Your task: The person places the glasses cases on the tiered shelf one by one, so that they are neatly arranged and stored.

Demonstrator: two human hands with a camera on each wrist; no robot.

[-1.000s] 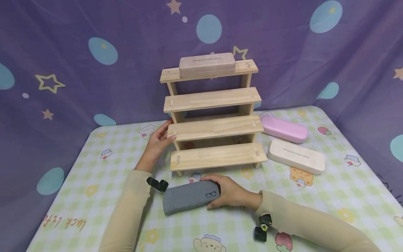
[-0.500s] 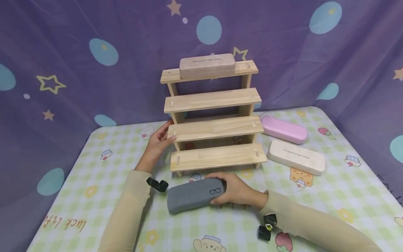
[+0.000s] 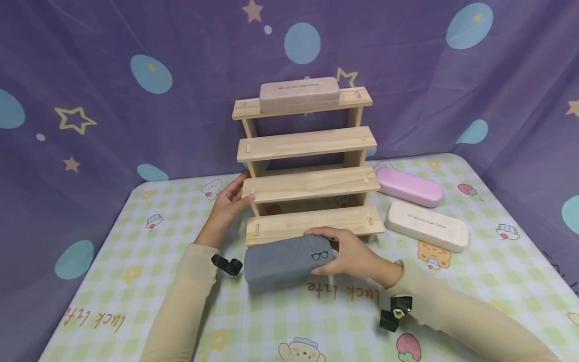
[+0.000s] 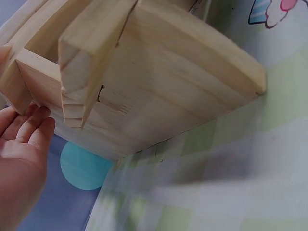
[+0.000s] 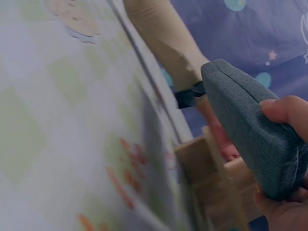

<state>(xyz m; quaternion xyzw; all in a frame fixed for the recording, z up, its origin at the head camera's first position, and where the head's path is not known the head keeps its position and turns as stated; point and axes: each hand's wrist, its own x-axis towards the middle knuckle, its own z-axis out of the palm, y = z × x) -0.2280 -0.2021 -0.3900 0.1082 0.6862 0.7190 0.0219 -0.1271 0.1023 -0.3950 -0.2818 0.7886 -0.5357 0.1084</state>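
Note:
My right hand (image 3: 353, 254) grips the right end of a grey glasses case (image 3: 287, 259), thumb and fingers on its opposite long sides. The fabric case, printed with a small glasses outline, hangs above the tablecloth just before the lowest step of a wooden tiered shelf (image 3: 312, 183); it covers part of that step's front edge. In the right wrist view the case (image 5: 245, 125) is tilted. My left hand (image 3: 226, 206) holds the left end of the second step from the bottom, thumb at the front, fingers behind. The left wrist view shows those fingers (image 4: 36, 127) against the wood.
A pale pinkish glasses case (image 3: 299, 94) lies on the top step. Right of the shelf, a pink case (image 3: 409, 187) and a cream case (image 3: 426, 226) lie on the checked tablecloth (image 3: 167, 281). A purple patterned curtain (image 3: 190, 120) hangs behind.
My right hand has lifted the grey glasses case off the tablecloth and moved it forward and slightly right, up to the lowest step. The left hand keeps its place on the shelf.

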